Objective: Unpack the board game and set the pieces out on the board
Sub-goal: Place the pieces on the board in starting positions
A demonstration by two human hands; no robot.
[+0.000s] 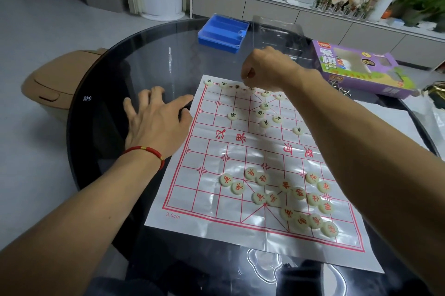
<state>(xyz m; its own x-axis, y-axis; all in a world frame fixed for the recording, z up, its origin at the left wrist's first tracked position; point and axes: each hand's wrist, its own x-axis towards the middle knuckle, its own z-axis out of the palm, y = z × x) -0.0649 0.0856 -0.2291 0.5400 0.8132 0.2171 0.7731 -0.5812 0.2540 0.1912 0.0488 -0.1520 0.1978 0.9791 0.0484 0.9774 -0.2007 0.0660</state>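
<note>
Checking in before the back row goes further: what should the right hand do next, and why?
Probably lower the right hand and set what its curled fingers seem to pinch onto the next free point of the far row. It hovers over that row on the board, where black pieces already line up from the left corner, while others lie scattered. The left hand rests flat at the board's edge.

Xiangqi sheet spread flat, pieces partly placed

The white plastic board sheet (212, 189) with its red grid lay flat on the dark glass table, slightly wrinkled and glossy. Pale round black-lettered pieces (265, 123) stood on the far half: several along the far edge line, others loose near the palace. Red-lettered pieces (298, 193) sat bunched on the near half, many touching. The blue tray (222, 33) and purple game box (361, 69) rested beyond the sheet.
</note>
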